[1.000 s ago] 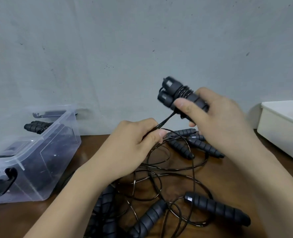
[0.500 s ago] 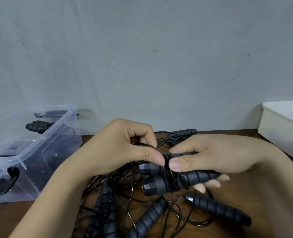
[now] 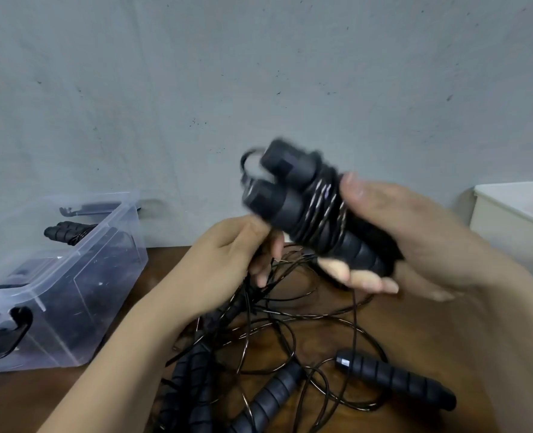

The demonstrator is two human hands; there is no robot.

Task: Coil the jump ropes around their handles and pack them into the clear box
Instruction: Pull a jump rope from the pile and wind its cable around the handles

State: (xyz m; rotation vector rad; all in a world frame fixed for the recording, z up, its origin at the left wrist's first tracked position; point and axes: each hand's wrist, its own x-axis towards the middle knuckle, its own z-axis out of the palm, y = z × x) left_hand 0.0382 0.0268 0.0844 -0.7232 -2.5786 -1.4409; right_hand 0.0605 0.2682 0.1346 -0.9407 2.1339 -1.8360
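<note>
right hand (image 3: 415, 239) gripping coiled handles (image 3: 293, 207), clear box (image 3: 81, 276) well left

Clear box (image 3: 102, 276) open-topped, left; rope tangle (image 3: 274, 326), loose handles (image 3: 393, 382) crowd table (image 3: 15, 398) centre; white bin (image 3: 515, 226) right.

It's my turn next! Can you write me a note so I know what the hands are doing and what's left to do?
Right hand grips two handles held together, with wound cord round them.
Left hand seems to pinch the loose cord just below; it is blurred.
Clear box sits at the left with one coiled rope inside: that one is done.
Left to do: finish winding this rope, pack it, then untangle and coil the loose ropes on the table.
</note>
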